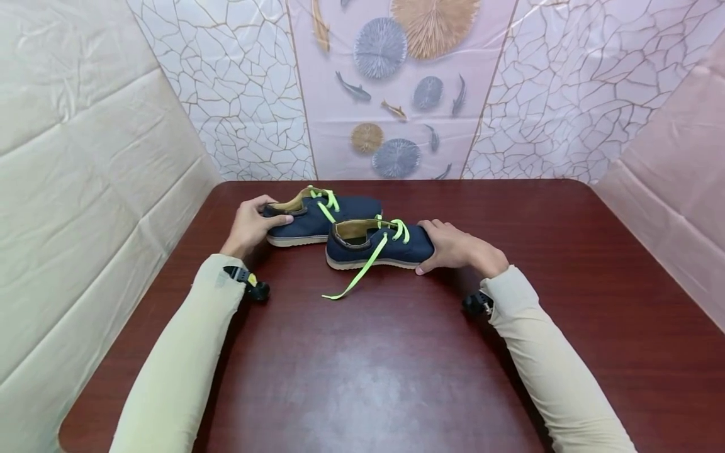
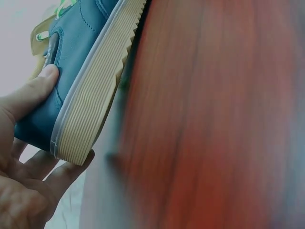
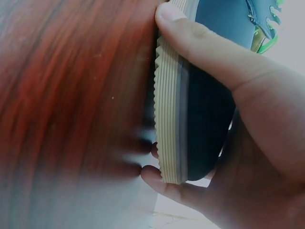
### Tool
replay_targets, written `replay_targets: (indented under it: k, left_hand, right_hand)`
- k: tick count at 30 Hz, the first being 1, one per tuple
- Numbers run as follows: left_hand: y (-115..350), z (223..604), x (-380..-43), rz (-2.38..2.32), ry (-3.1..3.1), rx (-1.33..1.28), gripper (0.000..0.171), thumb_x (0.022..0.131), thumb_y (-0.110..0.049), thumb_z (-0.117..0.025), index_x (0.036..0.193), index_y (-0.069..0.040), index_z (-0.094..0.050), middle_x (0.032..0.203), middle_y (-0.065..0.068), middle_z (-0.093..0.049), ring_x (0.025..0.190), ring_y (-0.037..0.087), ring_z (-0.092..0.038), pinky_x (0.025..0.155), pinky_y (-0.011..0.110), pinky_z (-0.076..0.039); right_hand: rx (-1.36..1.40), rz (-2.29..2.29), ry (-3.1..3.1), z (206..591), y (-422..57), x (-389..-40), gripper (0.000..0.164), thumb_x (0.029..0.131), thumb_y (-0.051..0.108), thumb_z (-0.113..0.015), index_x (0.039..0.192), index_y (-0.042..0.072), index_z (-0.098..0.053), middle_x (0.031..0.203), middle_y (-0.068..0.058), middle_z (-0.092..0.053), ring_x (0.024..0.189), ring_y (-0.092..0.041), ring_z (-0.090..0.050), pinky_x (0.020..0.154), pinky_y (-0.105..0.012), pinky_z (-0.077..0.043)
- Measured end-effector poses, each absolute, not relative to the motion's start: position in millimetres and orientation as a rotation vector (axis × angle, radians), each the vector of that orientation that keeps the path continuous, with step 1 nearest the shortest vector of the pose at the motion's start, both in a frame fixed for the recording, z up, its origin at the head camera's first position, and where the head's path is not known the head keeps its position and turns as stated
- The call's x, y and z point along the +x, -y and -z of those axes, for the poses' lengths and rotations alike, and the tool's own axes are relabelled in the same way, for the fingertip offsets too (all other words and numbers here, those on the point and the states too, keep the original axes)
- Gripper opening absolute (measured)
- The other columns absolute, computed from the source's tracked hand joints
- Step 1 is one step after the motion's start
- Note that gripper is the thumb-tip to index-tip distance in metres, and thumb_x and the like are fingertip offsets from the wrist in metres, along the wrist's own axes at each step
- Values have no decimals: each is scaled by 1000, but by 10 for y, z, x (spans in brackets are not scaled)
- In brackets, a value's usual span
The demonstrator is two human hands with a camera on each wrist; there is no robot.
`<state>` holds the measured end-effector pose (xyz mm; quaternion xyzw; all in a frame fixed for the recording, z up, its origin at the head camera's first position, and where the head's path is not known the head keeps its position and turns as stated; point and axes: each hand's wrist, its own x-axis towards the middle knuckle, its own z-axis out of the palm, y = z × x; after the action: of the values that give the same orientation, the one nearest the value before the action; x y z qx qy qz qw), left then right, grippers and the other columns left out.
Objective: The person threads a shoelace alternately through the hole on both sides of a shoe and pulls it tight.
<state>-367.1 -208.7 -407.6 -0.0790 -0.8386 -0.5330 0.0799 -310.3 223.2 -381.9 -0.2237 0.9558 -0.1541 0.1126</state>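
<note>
Two navy lace-up shoes with cream soles and neon yellow-green laces stand over the table, both toes toward the right. My left hand (image 1: 247, 225) grips the heel of the rear shoe (image 1: 308, 225). In the left wrist view, the thumb presses the side of this shoe (image 2: 78, 57) and fingertips reach under the heel. My right hand (image 1: 455, 246) holds the front shoe (image 1: 416, 244) by its toe. The right wrist view shows the thumb along the sole edge of that shoe (image 3: 205, 119), with fingers round the toe end. The front shoe partly hides the rear shoe's toe.
One loose lace end (image 1: 362, 270) trails from the front shoe toward me onto the dark red-brown table (image 1: 362, 365). Pale cloth covers the left wall (image 1: 85, 157) and right wall (image 1: 668, 170). A patterned backdrop (image 1: 396, 94) hangs behind the table's far edge.
</note>
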Motion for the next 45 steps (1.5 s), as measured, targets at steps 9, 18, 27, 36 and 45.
replay_targets:
  k: [9,18,27,36,45]
  left_hand:
    - [2810,4017,-3497,1937,2266,-170,21,88,2,-84,104,-4,-72,84,-12,-70,73,-1,-63,65,15,-53]
    - [3085,3891,-3191,2068,2238,-236,19,87,7,-82,94,-7,-71,79,-9,-66,63,1,-57,55,15,-47]
    - [3176,3829,-2976,2098,2187,-307,21,88,13,-78,94,-7,-73,87,-4,-69,75,5,-64,63,16,-53]
    - [2731,3794,-2784,2020,2304,-469,20,86,10,-81,92,-5,-69,84,-3,-72,73,8,-65,62,21,-54]
    - [2011,3861,-2825,1968,2446,-589,23,83,6,-86,89,-3,-66,82,-2,-69,74,10,-63,65,22,-54]
  right_hand:
    - [-597,500,-2816,3850,-2300,-3123,102,83,37,-91,157,-5,-34,144,-30,-46,129,-47,-46,107,-61,-41]
    - [-540,577,-2845,3873,-2325,-3166,99,87,34,-89,160,0,-32,144,-32,-40,130,-49,-42,109,-61,-38]
    - [-501,597,-2880,3909,-2318,-3181,100,86,36,-89,159,-2,-32,143,-34,-41,130,-50,-42,109,-62,-38]
    - [-252,725,-2952,3895,-2234,-3182,93,91,37,-83,153,-12,-33,140,-39,-39,127,-53,-47,110,-60,-41]
    - [-315,670,-2899,3857,-2318,-3187,80,97,25,-79,154,-10,-35,139,-37,-43,126,-48,-46,110,-59,-41]
